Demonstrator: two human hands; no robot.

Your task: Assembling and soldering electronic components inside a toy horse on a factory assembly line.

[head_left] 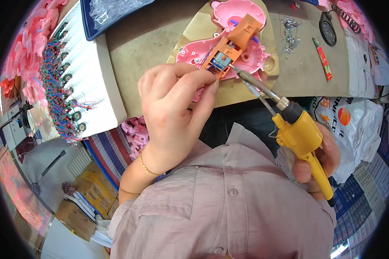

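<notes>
My right hand (326, 153) is closed around the yellow handle of a soldering gun (300, 136). Its tip points up and left, at or close to a small blue component (221, 61) inside an orange plastic housing (246, 32). At the lower end of that housing, my left hand (173, 93) pinches thumb and forefinger together; whatever is between them is too small or hidden to make out. Under the housing lie pink plastic shell halves (194, 51), resting in a tan holding fixture (199, 26). Thin wires run beside the left fingertips.
Wired small parts (58, 90) line a white ridged board (90, 69) on the left. A blue tray (87, 21) holds clear plastic pieces. Loose screws (291, 34), a red-green packet (322, 59) and a black oval object (327, 28) lie right. A white plastic bag (350, 129) hangs below.
</notes>
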